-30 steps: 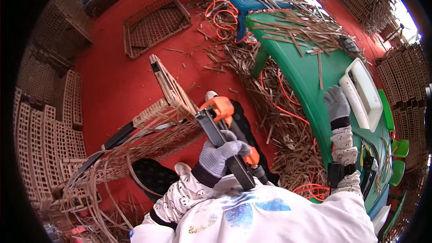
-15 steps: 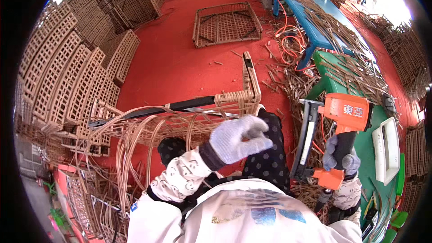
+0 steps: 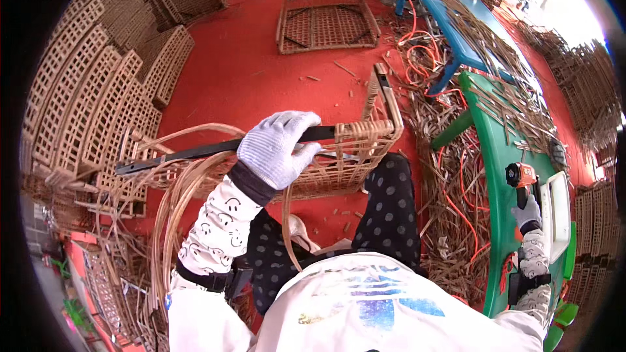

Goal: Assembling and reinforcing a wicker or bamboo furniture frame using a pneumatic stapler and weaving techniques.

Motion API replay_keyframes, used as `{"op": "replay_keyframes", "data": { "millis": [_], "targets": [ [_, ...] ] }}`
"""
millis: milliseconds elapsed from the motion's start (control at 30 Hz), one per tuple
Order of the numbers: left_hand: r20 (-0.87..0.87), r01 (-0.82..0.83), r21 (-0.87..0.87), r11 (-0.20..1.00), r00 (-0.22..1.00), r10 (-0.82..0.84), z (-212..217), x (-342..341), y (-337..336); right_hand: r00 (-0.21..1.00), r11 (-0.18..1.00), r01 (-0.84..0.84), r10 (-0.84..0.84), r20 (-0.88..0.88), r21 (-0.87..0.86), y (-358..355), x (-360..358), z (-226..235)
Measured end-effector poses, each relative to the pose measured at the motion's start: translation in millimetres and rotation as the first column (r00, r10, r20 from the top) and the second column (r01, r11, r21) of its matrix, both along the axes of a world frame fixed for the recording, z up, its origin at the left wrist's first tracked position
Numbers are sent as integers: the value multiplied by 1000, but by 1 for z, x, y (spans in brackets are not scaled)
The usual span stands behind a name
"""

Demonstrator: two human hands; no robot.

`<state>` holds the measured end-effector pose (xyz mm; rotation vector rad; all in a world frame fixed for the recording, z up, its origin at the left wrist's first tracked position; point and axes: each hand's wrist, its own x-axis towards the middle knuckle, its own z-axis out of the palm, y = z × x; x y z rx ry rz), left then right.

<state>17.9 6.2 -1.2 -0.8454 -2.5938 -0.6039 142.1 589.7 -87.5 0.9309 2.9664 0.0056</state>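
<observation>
Left hand [image 3: 277, 146] clamped on basket frame's [image 3: 339, 156] black bar [image 3: 195, 151]; right hand [image 3: 527, 212] gripped orange tool [image 3: 521, 176] on green surface [image 3: 495, 156].

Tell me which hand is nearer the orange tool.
Right. The right hand grips the orange tool on the green table; the left hand holds the wicker frame, far away.

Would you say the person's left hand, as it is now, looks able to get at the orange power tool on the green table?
Probably not as things stand: the left hand grips the black bar of the woven rattan frame, while the orange power tool lies across the body on the green table, by the right hand.
</observation>
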Motion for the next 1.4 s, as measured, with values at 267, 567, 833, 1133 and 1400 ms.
{"op": "replay_keyframes", "data": {
  "millis": [267,567,833,1133,1400],
  "targets": [
    [157,43,-258,965,988,-3,-3,-5,14,987,969,131,-148,-66,-208,-64,-50,13],
    [114,-109,-239,965,984,139,-21,-57,25,529,989,7,123,-840,149,-34,40,17],
    [119,-140,-186,973,979,164,-15,-96,47,720,792,484,-602,-345,-373,-2,194,-33],
    [280,-4,-211,977,958,65,-21,-112,56,782,776,577,-615,-102,-253,63,207,-71],
    [221,-206,-335,919,932,289,-5,-115,45,367,752,-137,-566,-738,-645,54,210,-105]
  ]
}}
